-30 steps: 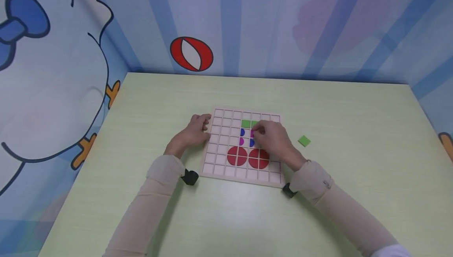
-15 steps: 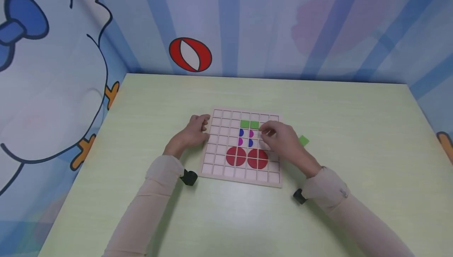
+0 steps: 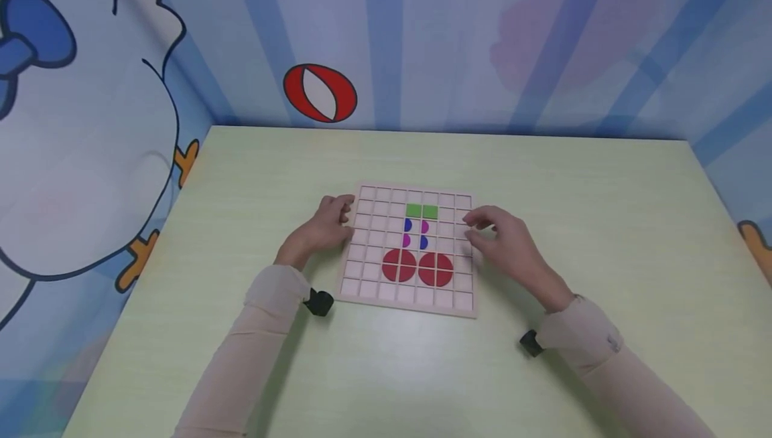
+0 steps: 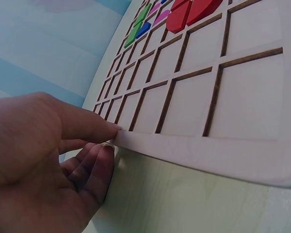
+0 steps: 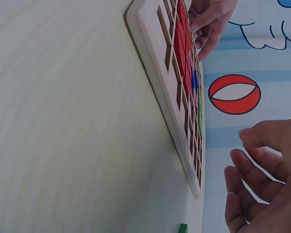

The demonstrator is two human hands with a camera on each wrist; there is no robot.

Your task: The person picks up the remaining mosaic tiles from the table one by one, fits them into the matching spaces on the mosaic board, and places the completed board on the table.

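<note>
A pale wooden grid board (image 3: 370,276) lies on the table, sunken squares across its face. Two green tiles (image 3: 421,211) sit side by side in it above small blue and magenta half-circles (image 3: 425,227). Below them red quarter pieces form two discs (image 3: 399,265). My left hand (image 3: 322,229) is at the board's left edge; in the left wrist view a fingertip rests on the rim with curled fingers close beneath. My right hand (image 3: 505,240) hovers by the right edge, fingers loosely bent and apart, nothing between them.
A green piece (image 5: 183,228) shows partly at the bottom of the right wrist view; my right hand hides it in the head view. The pale table (image 3: 585,183) meets a blue striped wall (image 3: 446,43) at the back and a cartoon-printed wall at the left.
My right hand has drawn away from the blue and magenta pieces toward the board's right edge, uncovering the second green tile and now hiding the loose green one. My left hand stays put.
</note>
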